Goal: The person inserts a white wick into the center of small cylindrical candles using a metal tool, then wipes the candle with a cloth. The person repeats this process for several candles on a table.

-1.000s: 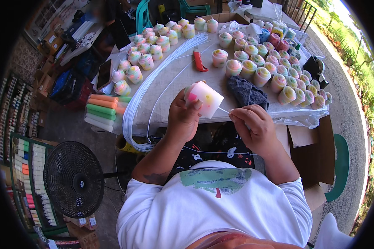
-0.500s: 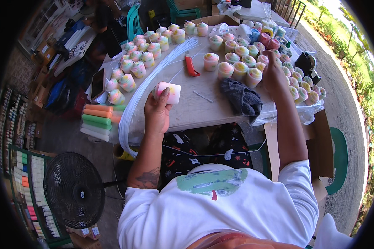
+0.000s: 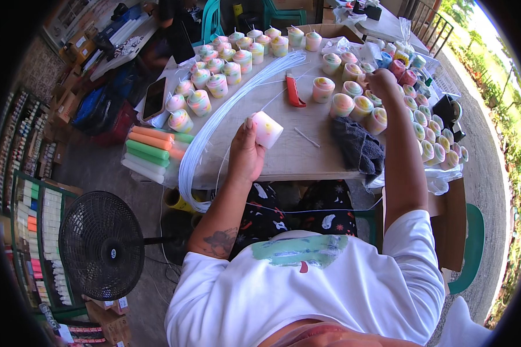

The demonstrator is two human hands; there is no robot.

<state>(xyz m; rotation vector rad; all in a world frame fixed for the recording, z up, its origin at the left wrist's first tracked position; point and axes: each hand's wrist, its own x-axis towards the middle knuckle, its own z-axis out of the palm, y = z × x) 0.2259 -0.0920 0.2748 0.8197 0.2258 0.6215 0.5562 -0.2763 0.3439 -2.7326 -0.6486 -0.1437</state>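
Note:
My left hand [image 3: 248, 151] grips a short pale pillar candle [image 3: 267, 130] with pink and yellow specks. It is tilted in the air above the near edge of the table. My right hand [image 3: 382, 85] reaches into the group of standing swirl-coloured candles [image 3: 362, 107] at the right. Its fingers are curled in, and whatever they hold is hidden. To the left lies a long bundle of white wicks [image 3: 205, 130]. A red-handled cutter [image 3: 294, 91] rests on the table between the wicks and a lone candle [image 3: 323, 89]. One short loose wick [image 3: 307, 137] is nearby.
Several candles with wicks [image 3: 243, 61] stand at the back left, beside a dark phone or tablet [image 3: 154, 97]. Orange, green and white candle sticks [image 3: 147, 150] lie at the left edge. A dark cloth [image 3: 358, 146] is at the front right. A black fan [image 3: 102, 246] stands left.
The whole view has shifted, so the table sits further right. My right hand has moved left among the candles. The candle in my left hand has tipped over more to one side.

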